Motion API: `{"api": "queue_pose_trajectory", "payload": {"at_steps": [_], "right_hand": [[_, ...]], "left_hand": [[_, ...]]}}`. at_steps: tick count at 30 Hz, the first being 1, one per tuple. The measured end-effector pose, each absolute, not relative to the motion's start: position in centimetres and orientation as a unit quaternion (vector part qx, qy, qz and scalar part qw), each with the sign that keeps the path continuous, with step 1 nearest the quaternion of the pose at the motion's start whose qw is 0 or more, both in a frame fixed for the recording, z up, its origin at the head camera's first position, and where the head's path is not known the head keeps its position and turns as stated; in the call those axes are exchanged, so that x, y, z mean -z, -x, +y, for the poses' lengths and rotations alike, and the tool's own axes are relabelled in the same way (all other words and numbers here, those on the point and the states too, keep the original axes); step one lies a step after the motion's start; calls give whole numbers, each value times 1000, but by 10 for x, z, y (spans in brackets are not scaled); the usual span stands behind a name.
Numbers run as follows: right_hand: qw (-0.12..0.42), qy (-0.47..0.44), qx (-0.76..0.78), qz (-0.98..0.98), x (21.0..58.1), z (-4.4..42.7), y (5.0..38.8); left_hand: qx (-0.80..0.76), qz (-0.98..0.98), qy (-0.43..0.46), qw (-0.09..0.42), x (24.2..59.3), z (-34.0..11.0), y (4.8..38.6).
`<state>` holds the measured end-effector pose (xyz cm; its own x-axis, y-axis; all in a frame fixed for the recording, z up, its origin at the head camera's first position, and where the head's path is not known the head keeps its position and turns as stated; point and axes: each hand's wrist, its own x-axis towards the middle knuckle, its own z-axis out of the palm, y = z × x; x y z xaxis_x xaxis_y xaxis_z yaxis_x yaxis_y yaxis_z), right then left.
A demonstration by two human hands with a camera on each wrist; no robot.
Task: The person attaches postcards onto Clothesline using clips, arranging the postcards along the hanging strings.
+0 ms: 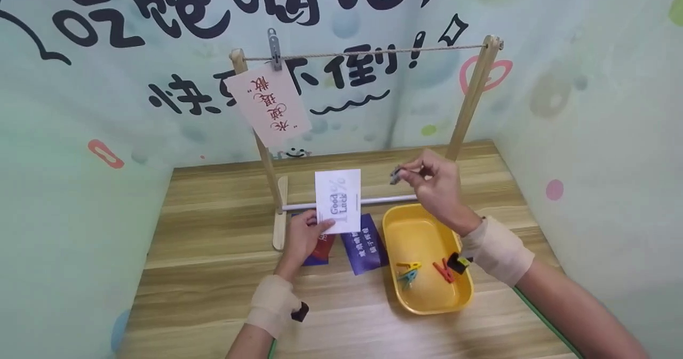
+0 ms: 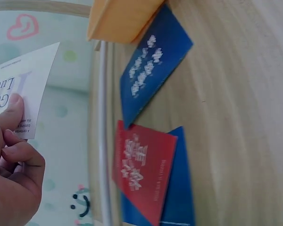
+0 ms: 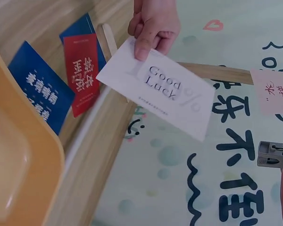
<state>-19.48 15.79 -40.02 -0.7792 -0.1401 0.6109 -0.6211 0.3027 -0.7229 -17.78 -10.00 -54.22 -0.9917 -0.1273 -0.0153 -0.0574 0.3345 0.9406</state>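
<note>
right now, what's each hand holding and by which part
The left hand holds a white card near one corner; the right hand, a gray clothespin by one end.

Bright, even light in the head view, and there's a pale glare spreading over the near tabletop (image 1: 341, 324), a faint soft shadow hugging the yellow basin (image 1: 424, 236)! Over to the left wrist: duller here, white lettering on the blue card (image 2: 155, 70) smearing, the wooden post (image 2: 61, 7) bowing along the top edge. Right wrist, sharper: the Good Luck card (image 3: 155, 89) reads cleanly, its small print too soft.
</note>
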Motion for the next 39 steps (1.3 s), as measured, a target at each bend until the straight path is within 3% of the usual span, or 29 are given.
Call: {"api": "queue_pose_trajectory", "payload": {"at_steps": [4,13,19,31,39], "right_hand": [[220,-251,-533,-777,390,151,205],[190,-267,-520,-789,363,134,220],[170,-273,-501,-803,335,121,230],[218,-298,-419,-829,269,97,250],[229,-307,-418,-824,243,79,256]], "left_hand": [[577,-813,-53,60,524,-102,182],[588,-803,-79,51,491,-111,196],[579,-809,-65,76,471,-116,203],[556,-821,-56,115,426,-128,216],[553,-825,-55,103,413,-129,222]]}}
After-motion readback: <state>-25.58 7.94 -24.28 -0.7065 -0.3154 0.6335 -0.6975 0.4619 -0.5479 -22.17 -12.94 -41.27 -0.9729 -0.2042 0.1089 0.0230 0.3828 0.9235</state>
